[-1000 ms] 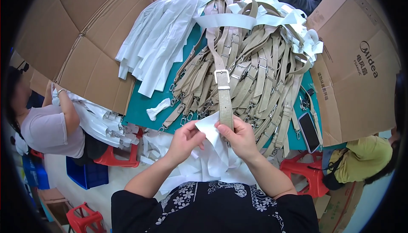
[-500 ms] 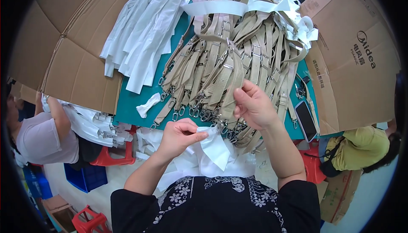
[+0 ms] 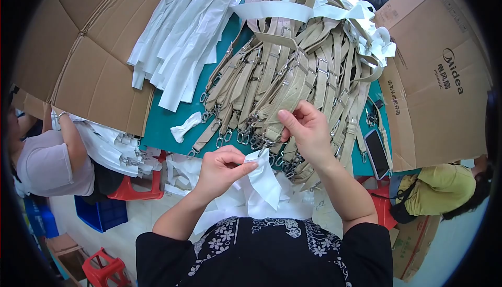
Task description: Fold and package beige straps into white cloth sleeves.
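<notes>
Low in the middle, my left hand [image 3: 225,169] pinches a small white wrapping sheet [image 3: 265,185], which hangs down from thumb and finger. A metal clasp [image 3: 265,144] at the end of a beige strap touches the sheet's upper edge. My right hand [image 3: 308,132] has thumb and fingers closed on that beige strap [image 3: 286,104], just above the clasp. Beneath and around it lies a heap of beige straps [image 3: 246,85] with silver buckles and clasps. Which strap ends belong to the held one is partly hidden by the heap.
Long white sleeves [image 3: 180,36] lie at the back left of the green table [image 3: 167,132]. A crumpled white piece [image 3: 185,127] and a phone [image 3: 376,153] rest near the front edge. Cardboard walls [image 3: 99,77] flank both sides. People sit at left [image 3: 55,164] and right [image 3: 436,185].
My right hand has shifted slightly left along the strap, its thumb now lying across it. The left hand still pinches the white sheet. The view has shifted a little.
</notes>
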Tool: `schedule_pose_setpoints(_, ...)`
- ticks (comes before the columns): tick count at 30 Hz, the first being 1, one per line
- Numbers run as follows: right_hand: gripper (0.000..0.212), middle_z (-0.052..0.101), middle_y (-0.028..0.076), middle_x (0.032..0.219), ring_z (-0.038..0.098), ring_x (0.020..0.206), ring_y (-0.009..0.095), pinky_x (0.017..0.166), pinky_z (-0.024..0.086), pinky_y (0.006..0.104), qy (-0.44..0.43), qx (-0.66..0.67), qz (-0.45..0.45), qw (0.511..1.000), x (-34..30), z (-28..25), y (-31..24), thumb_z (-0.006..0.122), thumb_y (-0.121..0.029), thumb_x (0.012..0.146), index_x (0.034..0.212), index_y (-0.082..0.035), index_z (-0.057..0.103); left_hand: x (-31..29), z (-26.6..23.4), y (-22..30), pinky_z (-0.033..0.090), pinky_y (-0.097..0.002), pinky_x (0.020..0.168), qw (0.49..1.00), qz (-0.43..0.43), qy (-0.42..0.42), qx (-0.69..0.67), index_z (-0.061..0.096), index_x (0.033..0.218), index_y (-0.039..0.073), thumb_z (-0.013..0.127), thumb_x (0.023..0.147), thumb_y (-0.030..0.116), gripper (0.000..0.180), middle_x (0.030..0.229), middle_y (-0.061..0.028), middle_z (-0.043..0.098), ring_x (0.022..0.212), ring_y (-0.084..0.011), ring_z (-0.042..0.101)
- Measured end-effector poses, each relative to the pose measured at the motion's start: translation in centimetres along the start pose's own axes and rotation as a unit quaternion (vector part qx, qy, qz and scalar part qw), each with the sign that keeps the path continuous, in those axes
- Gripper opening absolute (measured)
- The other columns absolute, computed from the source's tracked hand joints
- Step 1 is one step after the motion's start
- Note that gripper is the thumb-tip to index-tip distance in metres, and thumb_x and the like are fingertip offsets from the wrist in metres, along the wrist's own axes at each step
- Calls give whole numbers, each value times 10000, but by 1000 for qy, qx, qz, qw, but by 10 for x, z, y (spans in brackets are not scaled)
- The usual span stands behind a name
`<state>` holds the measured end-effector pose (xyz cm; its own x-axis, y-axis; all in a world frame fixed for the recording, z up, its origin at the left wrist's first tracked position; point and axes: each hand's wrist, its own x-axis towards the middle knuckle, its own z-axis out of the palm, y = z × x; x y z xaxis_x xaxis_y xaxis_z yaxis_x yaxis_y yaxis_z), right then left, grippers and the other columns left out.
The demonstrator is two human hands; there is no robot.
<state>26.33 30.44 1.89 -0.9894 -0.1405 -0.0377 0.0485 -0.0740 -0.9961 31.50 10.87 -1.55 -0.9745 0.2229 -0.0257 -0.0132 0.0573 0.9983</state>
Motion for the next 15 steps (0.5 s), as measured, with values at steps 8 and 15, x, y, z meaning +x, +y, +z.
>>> schedule_pose_setpoints(8, 148, 589, 19, 750, 516, 567, 52, 503, 427, 180, -31, -82, -17, 996, -11, 10, 7, 615, -89, 806, 914, 2, 570, 4, 0, 7, 400, -197, 523, 997, 43, -8, 68, 654, 797, -11, 665, 752, 78, 100, 683, -33, 572, 606, -73, 511)
schedule_pose_setpoints(15, 166, 609, 20, 794, 543, 681, 63, 594, 441, 208, -118, -8, 89, 989, 1, 6, 15, 640, -126, 791, 895, -5, 595, 2, -4, 6, 407, -186, 575, 998, -27, -9, 61, 611, 1008, -25, 545, 862, 124, 219, 784, -5, 614, 664, -31, 486)
